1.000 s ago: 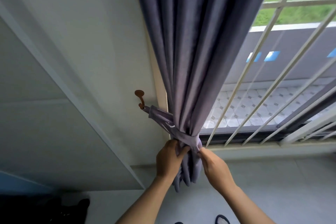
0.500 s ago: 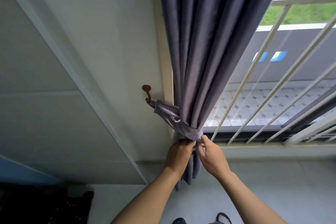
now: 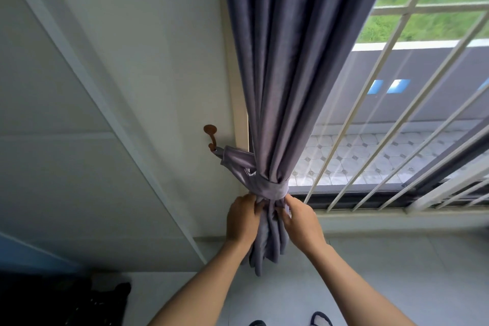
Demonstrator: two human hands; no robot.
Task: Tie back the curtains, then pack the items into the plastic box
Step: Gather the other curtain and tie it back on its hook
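Pale walls meet at a corner on our left, and the window point(image 3: 397, 140) with its white bars point(image 3: 352, 119) fills the right side, looking out on a tiled ledge and green growth beyond. Between them hangs the grey curtain point(image 3: 288, 61), its long axis running straight down from the top of the view to a gathered tail that ends just above the light floor point(image 3: 397, 272). A tie-back point(image 3: 270, 188) of the same cloth is wrapped around the curtain near its lower end and runs up and to the left to a brown hook point(image 3: 211, 137) on the wall. Our left hand point(image 3: 242, 219) curls its fingers into the folds just under the band on the left side. Our right hand point(image 3: 301, 219) pinches the cloth at the band's lower right edge, fingers bent. Both hands touch the curtain. Something dark lies on the floor at lower left, too dim to tell what.
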